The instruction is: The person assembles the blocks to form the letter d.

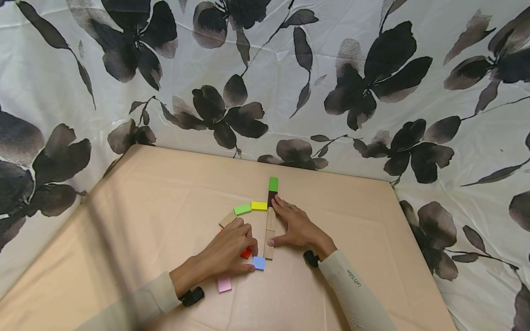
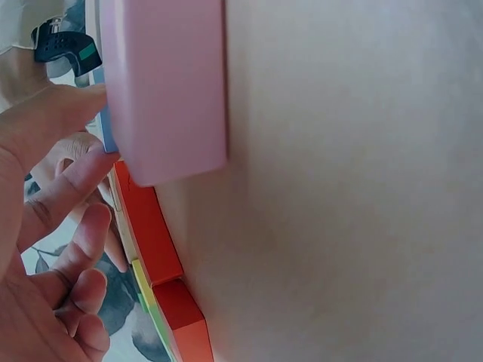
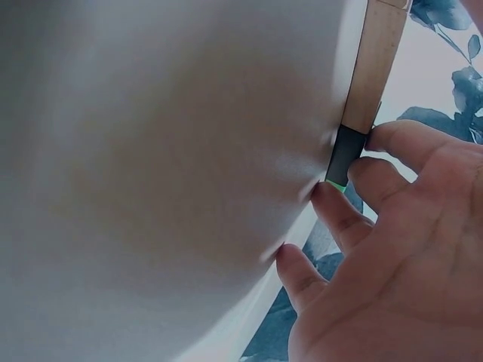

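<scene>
My left hand (image 1: pixel 225 248) pinches a blue block (image 1: pixel 258 263) between thumb and index finger, close to the lower end of a straight row. That row holds two plain wooden blocks (image 1: pixel 268 246), a black block (image 1: pixel 272 198) and a green block (image 1: pixel 273 184) at the far end. Along its right side lies my right hand (image 1: pixel 296 225), fingers spread, fingertips at the black block and thumb by the lower wooden block. A red block (image 1: pixel 246 253) shows under the left hand, which partly hides it. In the left wrist view, two red blocks (image 2: pixel 151 226) lie end to end.
Left of the row, a yellow block (image 1: pixel 259 206), a light green block (image 1: pixel 242 209) and a tilted wooden block (image 1: pixel 227 219) form a curve. Nearer me lies a pink block (image 1: pixel 224 284). A flowered cloth (image 1: pixel 290 92) borders the tan table (image 1: pixel 352 220).
</scene>
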Tool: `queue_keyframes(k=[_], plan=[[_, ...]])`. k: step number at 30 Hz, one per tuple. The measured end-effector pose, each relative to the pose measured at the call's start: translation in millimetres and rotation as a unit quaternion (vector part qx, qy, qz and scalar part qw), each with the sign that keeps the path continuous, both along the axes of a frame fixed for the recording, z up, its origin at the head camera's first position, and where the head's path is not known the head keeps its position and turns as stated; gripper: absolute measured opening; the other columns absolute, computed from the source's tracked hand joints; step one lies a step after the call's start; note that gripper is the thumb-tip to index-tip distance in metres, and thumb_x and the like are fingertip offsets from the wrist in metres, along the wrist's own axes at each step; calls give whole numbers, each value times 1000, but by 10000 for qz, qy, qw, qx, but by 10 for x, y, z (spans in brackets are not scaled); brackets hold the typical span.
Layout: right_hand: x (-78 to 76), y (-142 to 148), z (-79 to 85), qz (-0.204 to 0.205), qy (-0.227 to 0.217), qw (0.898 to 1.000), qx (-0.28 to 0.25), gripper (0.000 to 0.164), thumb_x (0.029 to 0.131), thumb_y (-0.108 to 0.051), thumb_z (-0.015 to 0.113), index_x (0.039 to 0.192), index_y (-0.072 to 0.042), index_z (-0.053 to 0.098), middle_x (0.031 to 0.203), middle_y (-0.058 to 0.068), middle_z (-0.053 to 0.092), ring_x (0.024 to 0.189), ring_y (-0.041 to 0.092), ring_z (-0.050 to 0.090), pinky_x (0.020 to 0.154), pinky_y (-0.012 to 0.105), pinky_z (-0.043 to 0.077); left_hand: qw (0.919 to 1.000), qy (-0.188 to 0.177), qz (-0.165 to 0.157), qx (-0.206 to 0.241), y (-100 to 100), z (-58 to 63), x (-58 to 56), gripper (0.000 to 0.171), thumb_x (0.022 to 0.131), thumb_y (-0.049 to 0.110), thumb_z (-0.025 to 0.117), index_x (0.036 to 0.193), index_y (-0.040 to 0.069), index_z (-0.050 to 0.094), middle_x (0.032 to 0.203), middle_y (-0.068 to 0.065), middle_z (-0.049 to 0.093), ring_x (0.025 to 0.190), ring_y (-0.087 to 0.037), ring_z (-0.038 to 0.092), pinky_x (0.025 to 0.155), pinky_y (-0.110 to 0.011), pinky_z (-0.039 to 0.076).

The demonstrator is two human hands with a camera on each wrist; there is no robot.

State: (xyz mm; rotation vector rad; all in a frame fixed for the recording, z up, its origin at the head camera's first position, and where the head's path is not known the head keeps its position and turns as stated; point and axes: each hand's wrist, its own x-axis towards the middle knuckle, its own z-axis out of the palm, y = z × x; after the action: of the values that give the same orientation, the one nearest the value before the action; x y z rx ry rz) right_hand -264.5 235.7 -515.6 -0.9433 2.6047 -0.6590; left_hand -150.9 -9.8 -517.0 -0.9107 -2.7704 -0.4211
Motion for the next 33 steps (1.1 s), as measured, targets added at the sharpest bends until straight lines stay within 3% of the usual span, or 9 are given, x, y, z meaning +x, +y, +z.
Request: queue_keyframes(k=[13,33], plan=[[8,-2,12,7,25,10000,14,124,78,-57,90,171,-16,18,181,1,8,166,37,15,129,66,17,9998,177,14,-18,-25,-3,-1,30,69,46,95,80,28,74,78,12,47,87,-13,36,80,-27,32],[11,-1,13,35,42,10000,35,124,78,-58,89,171,-15,18,181,2,7,166,36,15,129,66,17,9985,-401,248,267,-93,4,-22,32,77,43,92,99,26,78,86,9,53,92,-12,39,77,-27,33]])
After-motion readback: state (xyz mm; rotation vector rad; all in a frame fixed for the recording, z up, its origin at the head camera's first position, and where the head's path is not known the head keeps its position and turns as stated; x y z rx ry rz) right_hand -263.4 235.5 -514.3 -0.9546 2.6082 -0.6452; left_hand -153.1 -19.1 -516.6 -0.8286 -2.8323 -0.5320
